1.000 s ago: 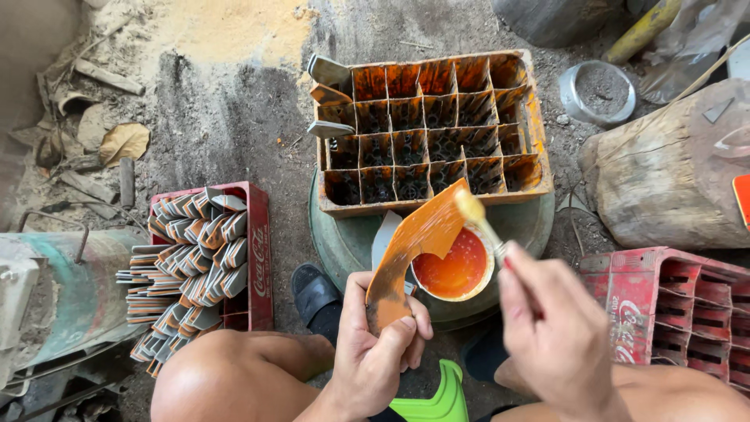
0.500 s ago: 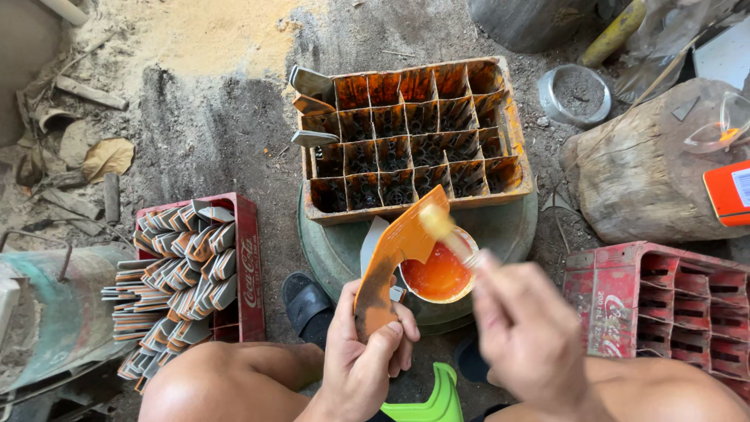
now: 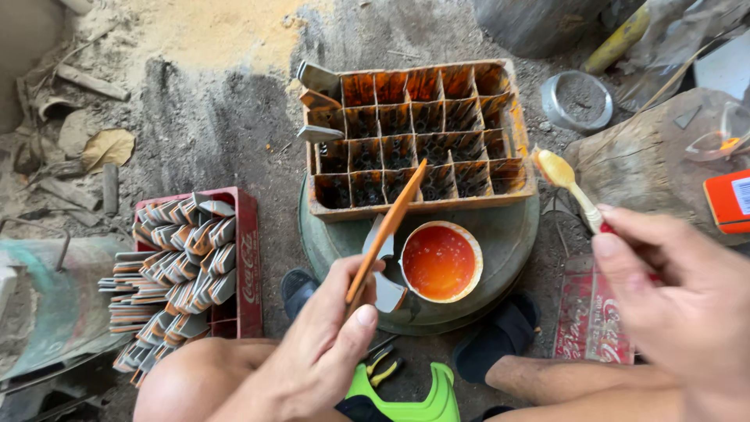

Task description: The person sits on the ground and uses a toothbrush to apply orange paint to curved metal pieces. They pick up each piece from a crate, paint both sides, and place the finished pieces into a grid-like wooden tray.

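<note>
My left hand (image 3: 320,352) pinches a curved metal blade (image 3: 387,230) coated orange, held edge-on above a round grey drum lid (image 3: 508,242). My right hand (image 3: 676,301) holds a small brush (image 3: 564,178) with a yellow-orange tip, lifted off to the right. Between the hands sits a small bowl of orange paint (image 3: 441,262). Behind it stands an orange-stained divided crate (image 3: 414,137) with a few blades in its left cells.
A red crate (image 3: 248,266) packed with several unpainted grey blades is at the left, another red crate (image 3: 590,320) at the right. A wooden log (image 3: 648,164) and a metal tin (image 3: 578,100) lie at the right; my feet in sandals rest by the drum.
The blade has turned from flat-on to edge-on in my left hand. My right hand has drawn the brush away from the blade to the right.
</note>
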